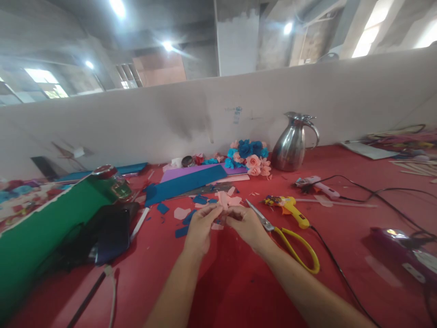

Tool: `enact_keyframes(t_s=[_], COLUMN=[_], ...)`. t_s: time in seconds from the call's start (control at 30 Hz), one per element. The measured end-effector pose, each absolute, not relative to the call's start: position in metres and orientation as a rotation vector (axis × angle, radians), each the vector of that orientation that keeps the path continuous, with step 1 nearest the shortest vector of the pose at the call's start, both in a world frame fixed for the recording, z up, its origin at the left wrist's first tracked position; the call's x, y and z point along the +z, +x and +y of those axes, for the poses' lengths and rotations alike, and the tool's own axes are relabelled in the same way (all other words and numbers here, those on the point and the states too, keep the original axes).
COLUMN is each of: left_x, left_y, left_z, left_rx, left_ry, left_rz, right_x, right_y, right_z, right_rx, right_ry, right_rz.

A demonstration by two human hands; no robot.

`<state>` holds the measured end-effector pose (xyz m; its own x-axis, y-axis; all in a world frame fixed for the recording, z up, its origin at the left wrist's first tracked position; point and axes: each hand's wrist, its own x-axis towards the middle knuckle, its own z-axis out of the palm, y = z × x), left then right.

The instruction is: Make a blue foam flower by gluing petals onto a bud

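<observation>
- From my end of the head camera I take twelve o'clock as straight ahead; the left hand (204, 224) and right hand (246, 225) meet above the glossy red tabletop (218, 296).
- The left hand is nearly closed, thumb and fingertips pinching a small piece of pale pink paper (224, 199); the right hand is curled just as tightly, its fingertips gathered at the paper's lower end; I cannot tell exactly how each finger bears on it.
- The paper lies at twelve o'clock from where the fingertips meet; it stands above them, its long axis seeming to run from twelve to six; neither hand is nearer, since both touch it, and on that relation I judge the handling turns.
- Flat pale pink scraps (182, 213) lie at nine to ten o'clock from the left hand; a long dark blue paper strip (186, 185) lies beyond them, at ten.
- Yellow-handled metal scissors (269, 226) rest just beside the right hand at three o'clock, tips towards eleven; a yellow glue gun (290, 210) lies at two.
- A bunch of blue and pink paper flowers (251, 157) sits at one o'clock; a polished steel jug (290, 143) stands to its right.
</observation>
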<state>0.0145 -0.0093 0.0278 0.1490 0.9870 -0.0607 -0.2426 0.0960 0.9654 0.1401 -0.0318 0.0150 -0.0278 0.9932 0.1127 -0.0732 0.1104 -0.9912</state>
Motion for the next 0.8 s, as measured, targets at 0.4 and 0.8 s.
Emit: enact_keyframes(t_s=[0.4, 0.8], left_x=[0.0251, 0.0230], left_y=[0.0108, 0.0123], left_z=[-0.0094, -0.0107], left_rx=[1.188, 1.188], left_ry=[1.305, 1.206], left_rz=[1.064, 1.080], right_x=[0.0125, 0.0087], right_y=[0.1467, 0.1463], right_z=[-0.0330, -0.0315], right_rx=[0.888, 0.913], right_ry=[-1.309, -1.239], right_rz=[-1.445, -1.470])
